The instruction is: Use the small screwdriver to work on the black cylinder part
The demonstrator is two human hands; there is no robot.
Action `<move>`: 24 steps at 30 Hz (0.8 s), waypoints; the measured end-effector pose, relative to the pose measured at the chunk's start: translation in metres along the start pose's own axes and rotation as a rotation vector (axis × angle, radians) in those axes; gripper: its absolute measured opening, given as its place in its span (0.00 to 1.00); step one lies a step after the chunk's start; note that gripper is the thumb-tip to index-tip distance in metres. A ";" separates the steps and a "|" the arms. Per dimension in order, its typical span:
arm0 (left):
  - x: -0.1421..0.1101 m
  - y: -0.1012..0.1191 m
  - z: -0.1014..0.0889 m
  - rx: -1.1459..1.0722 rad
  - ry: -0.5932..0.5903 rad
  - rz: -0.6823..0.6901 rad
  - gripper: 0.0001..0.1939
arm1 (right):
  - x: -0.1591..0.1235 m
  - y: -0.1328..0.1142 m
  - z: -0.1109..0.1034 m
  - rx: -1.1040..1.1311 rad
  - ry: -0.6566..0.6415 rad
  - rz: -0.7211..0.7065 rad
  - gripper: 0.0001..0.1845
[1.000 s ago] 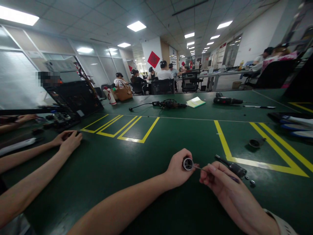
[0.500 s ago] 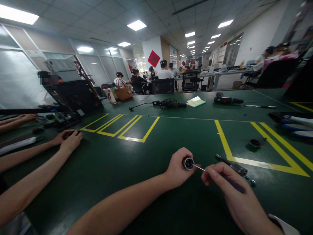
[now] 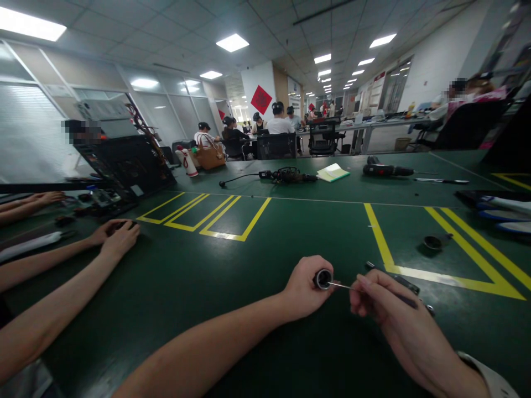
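Observation:
My left hand (image 3: 309,287) is closed around a dark round part with a hollow, metal-rimmed end (image 3: 323,279), its opening turned toward me. My right hand (image 3: 385,304) grips a thin screwdriver (image 3: 342,286) by its dark handle. The slim metal shaft reaches to the mouth of the round part; its tip cannot be made out. Partly behind my right hand lies a dark tool-like piece (image 3: 398,279) on the green table. A small shiny metal piece (image 3: 430,310) shows just beside that hand.
A dark cup-shaped part (image 3: 433,241) lies inside the yellow tape (image 3: 448,277). Farther back are a cordless drill (image 3: 388,168), a pen (image 3: 442,181), a notepad (image 3: 332,172) and a cabled black device (image 3: 286,176). A co-worker's hands (image 3: 118,236) rest at the left.
Both my hands have shifted slightly right, carrying the round part and screwdriver. My right hand now covers more of the dark piece and small metal pieces. The co-worker's hands stay in place.

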State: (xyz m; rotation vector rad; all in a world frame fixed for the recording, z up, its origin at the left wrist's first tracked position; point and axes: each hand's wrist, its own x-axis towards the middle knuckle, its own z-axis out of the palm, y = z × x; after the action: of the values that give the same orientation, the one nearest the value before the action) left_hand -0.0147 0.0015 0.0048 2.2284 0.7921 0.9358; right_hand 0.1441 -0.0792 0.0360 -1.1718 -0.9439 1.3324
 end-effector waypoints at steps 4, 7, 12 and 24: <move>0.002 0.000 0.001 -0.044 0.042 0.004 0.08 | 0.002 0.007 0.004 0.347 -0.020 0.142 0.11; 0.002 -0.001 0.002 -0.071 0.072 -0.035 0.09 | -0.001 0.008 0.006 0.375 -0.032 0.113 0.11; 0.001 -0.001 0.003 -0.080 0.114 -0.074 0.10 | -0.005 0.013 0.003 0.076 -0.022 -0.054 0.14; 0.000 0.000 0.003 -0.179 0.111 -0.029 0.10 | 0.000 0.011 0.007 0.397 -0.036 0.108 0.10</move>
State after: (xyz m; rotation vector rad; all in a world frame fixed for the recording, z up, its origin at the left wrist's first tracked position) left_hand -0.0119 0.0006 0.0031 2.0211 0.7566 1.0799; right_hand 0.1350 -0.0796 0.0270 -0.9041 -0.6083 1.5476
